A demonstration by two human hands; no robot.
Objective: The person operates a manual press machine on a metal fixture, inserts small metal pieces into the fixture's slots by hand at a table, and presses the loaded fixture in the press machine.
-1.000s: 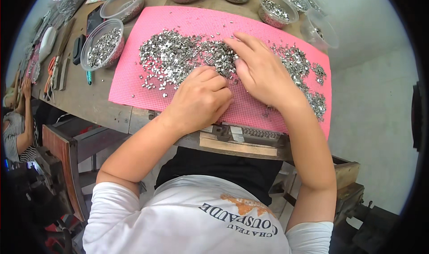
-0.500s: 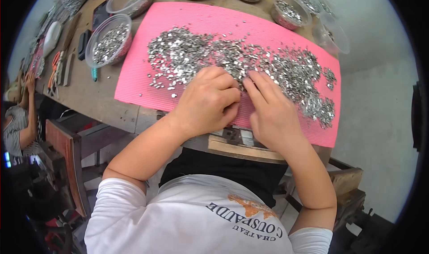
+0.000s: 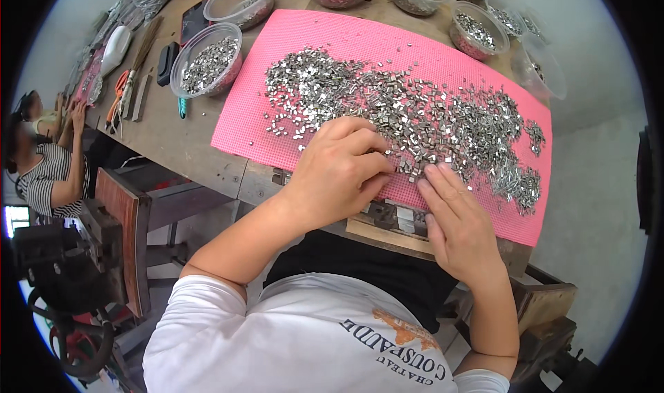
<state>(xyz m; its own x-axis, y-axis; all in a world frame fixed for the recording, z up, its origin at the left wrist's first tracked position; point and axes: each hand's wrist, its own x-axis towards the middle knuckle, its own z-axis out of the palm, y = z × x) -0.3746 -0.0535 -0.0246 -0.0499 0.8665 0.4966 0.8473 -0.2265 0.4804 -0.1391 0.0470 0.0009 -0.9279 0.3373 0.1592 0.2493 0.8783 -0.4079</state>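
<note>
A pink mesh mat lies on a wooden workbench, covered with a spread of several small shiny metal pieces. My left hand rests on the mat's near edge, fingers curled over the pieces at the heap's front. My right hand lies flat at the mat's near edge, fingers together and stretched, fingertips touching the nearest pieces. Neither hand visibly grips anything.
Clear plastic bowls holding metal pieces stand to the left and along the back. Scissors and tools lie at the far left. Another person sits at the left. A wooden stool stands below the bench.
My right hand has drawn back from the middle of the heap to the mat's near edge and flattened. My left hand has stayed curled at the heap's front.
</note>
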